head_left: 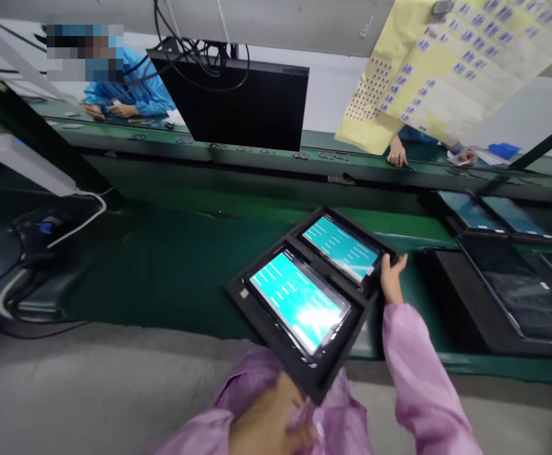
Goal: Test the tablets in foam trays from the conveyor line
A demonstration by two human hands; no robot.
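Observation:
A black tray (pixel 299 251) with two compartments is tilted over the green work surface, and each compartment holds a tablet. The nearer tablet (pixel 299 300) and the farther tablet (pixel 340 246) both have lit turquoise screens with rows of white text. My right hand (pixel 392 281) grips the tray's right edge, its fingers partly hidden by the rim. Below the near edge, close to the bottom of the view, is my left hand (pixel 273 420). Motion smears its fingers, so I cannot tell whether it touches the tray.
To the right lie another black tray (pixel 451 278) and several dark-screened tablets (pixel 513 291). A monitor (pixel 242 101) hangs ahead, beside yellow label sheets (pixel 427 69). Across the conveyor bench (pixel 172 148), a person in blue (pixel 148 88) works; another person's hands (pixel 398 153) show at right.

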